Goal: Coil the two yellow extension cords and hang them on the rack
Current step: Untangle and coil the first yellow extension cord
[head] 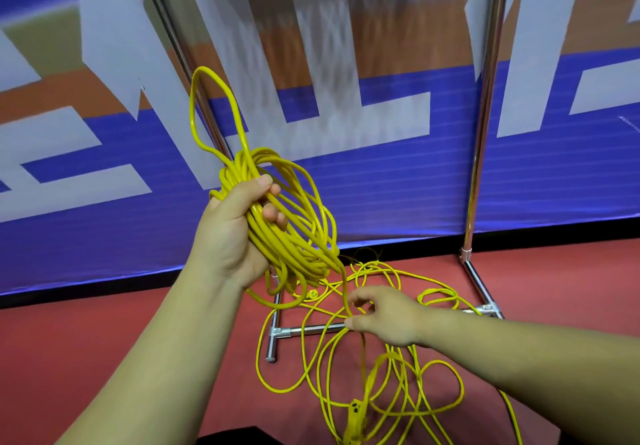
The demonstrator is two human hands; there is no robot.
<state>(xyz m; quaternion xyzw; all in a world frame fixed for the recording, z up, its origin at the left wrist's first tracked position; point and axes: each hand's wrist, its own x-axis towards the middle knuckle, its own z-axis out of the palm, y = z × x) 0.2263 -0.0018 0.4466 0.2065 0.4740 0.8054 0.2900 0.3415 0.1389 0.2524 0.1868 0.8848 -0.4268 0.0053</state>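
We see no container here; the cords are either in hand or loose on the red floor (104, 334). Our left hand (230, 233) is clenched around a bundle of yellow coils (294, 233), thumb across the top and fingers wrapped through the loops, holding it up in front of the blue banner (381, 195). One long loop (207, 109) sticks up out of the bundle, and a few turns sag below the palm.

From the bottom of the bundle a single strand (344, 285) drops to our right hand (388, 316), whose grip is nearly closed, thumb and fingertips pinching that strand just above the floor.

The rest of the yellow extension cord (398, 385) lies in loose, overlapping loops on the floor, draped over the rack's low crossbar (311, 330) and between its two feet. A yellow socket end (356, 410) lies near the floor's front edge, and a round yellow plug face (312, 294) sits near the left foot. We cannot tell where one cord ends and the other begins in the tangle.

The chrome rack (485, 98) stands against the banner, its two uprights rising out of view.
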